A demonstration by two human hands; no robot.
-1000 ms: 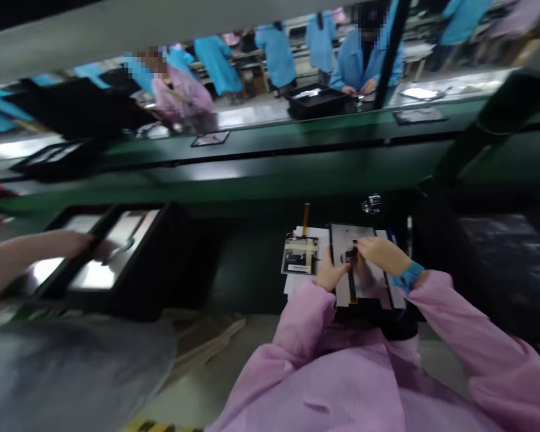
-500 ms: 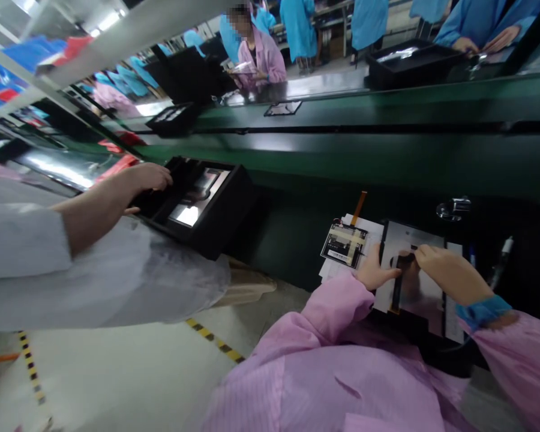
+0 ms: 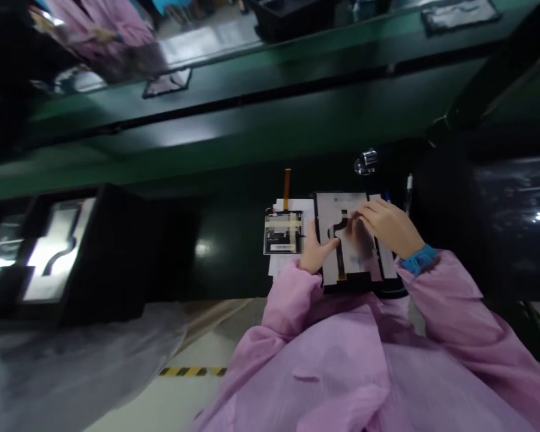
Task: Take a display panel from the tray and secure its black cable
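Observation:
A flat screen panel lies back side up on the dark bench, with a black curved flex cable on its silvery back. My left hand grips the panel at its left edge, thumb laid over the back beside the cable. Over the panel's upper right part is my right hand, its fingertips pressed together near the top of the cable. Whatever lies between those fingertips is too small to make out. Left of the panel, a small circuit assembly with an orange ribbon cable rests on white sheets.
A shiny metal object and a pen lie beyond the panel. A black box holding a screen panel stands at the left, beside a person's grey garment. Across the green line, another screen lies near a person in pink.
My view has swung right and down, so the bench things appear further left. The neighbour's arm at the box has left view. My hands stay on the panel, the right one slightly shifted.

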